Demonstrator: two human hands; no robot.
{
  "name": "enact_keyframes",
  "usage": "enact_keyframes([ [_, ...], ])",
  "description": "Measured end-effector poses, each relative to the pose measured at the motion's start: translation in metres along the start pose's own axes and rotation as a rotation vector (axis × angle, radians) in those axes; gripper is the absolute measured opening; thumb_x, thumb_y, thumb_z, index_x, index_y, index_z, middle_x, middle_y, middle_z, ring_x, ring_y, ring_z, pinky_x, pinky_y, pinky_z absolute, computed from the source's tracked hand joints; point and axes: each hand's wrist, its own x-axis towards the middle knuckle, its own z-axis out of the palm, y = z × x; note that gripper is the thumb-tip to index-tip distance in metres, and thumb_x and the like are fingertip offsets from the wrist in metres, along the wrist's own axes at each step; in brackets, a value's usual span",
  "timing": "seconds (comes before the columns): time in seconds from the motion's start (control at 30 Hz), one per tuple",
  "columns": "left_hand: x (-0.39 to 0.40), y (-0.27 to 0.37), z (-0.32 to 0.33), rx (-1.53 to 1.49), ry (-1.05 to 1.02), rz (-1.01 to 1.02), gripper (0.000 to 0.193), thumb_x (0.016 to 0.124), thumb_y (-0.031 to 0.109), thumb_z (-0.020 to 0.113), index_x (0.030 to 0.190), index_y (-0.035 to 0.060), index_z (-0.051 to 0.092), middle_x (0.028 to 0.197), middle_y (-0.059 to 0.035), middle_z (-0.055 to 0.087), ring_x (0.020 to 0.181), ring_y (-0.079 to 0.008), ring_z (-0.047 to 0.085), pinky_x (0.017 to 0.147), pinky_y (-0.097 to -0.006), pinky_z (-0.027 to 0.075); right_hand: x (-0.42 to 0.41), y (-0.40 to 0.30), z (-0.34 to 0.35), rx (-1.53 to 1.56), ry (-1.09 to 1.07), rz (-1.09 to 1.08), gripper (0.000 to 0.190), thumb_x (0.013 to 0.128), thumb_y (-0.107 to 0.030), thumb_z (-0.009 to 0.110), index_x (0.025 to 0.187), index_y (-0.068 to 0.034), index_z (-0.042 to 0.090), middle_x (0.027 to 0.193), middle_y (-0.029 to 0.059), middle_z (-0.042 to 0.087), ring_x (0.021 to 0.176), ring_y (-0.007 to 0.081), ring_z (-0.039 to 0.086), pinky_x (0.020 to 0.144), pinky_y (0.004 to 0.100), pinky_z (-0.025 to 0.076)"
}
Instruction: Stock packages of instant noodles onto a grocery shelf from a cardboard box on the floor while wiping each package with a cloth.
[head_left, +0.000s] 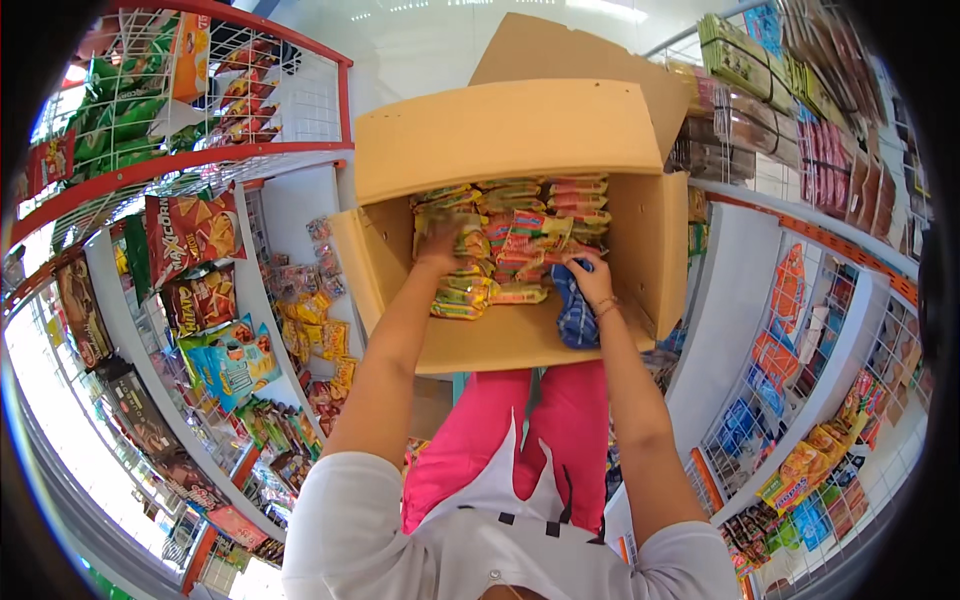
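Observation:
An open cardboard box (510, 127) lies before me, above my knees, its opening facing me. Inside, several rows of small yellow, red and green snack packets (525, 232) are stacked. My left hand (441, 241) is blurred and reaches over the packets at the left; whether it grips one cannot be told. At the right side of the box, my right hand (589, 276) pinches a blue checked cloth (576, 315) near its upper end. The cloth hangs down over the lower flap and partly hides the packets beside it.
Wire racks with red rails (300, 148) and bagged chips (196, 232) stand at the left. On the right are white shelves (724, 300) and wire racks with packets (810, 465). Another cardboard piece (570, 52) lies behind the box.

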Motion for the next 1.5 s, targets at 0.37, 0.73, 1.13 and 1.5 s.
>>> enact_keyframes([
  [0.37,-0.002,0.067,-0.051,-0.597,0.209,0.011,0.05,0.096,0.043,0.039,0.116,0.0011,0.055,0.095,-0.0283,0.061,0.092,-0.0421,0.059,0.082,-0.0451,0.045,-0.006,0.013,0.015,0.391,0.091,0.386,0.035,0.076,-0.03,0.075,0.093,0.0,0.071,0.088,0.0065,0.068,0.082,0.0142,0.061,0.073,0.0267,0.048],
  [0.73,-0.04,0.091,-0.09,-1.561,-0.131,-0.163,0.089,0.086,0.07,0.037,0.149,0.0094,0.018,0.152,-0.0139,0.022,0.141,-0.0276,0.018,0.113,-0.0402,0.014,-0.036,-0.061,-0.025,0.409,0.086,0.367,0.029,0.078,-0.025,0.074,0.092,0.0,0.071,0.085,0.0051,0.069,0.074,0.0121,0.062,0.066,0.0256,0.049],
  [1.13,-0.084,0.113,-0.118,-1.758,-0.539,-0.061,0.049,0.082,0.034,0.06,0.119,0.0039,0.054,0.107,-0.0126,0.065,0.093,-0.0243,0.065,0.085,-0.0372,0.051,-0.102,-0.198,-0.098,1.023,-0.113,0.465,0.037,0.08,-0.038,0.071,0.099,-0.007,0.066,0.083,0.0011,0.066,0.067,0.0099,0.061,0.061,0.0249,0.052],
  [1.5,-0.184,0.216,-0.163,-1.809,-0.672,0.049,0.04,0.084,0.038,0.052,0.112,0.0102,0.058,0.1,-0.008,0.065,0.089,-0.0234,0.062,0.081,-0.0392,0.05,-0.183,-0.266,-0.115,0.686,0.322,-0.271,0.04,0.081,-0.024,0.073,0.112,-0.005,0.056,0.107,0.0025,0.059,0.1,0.012,0.056,0.091,0.0268,0.043],
])
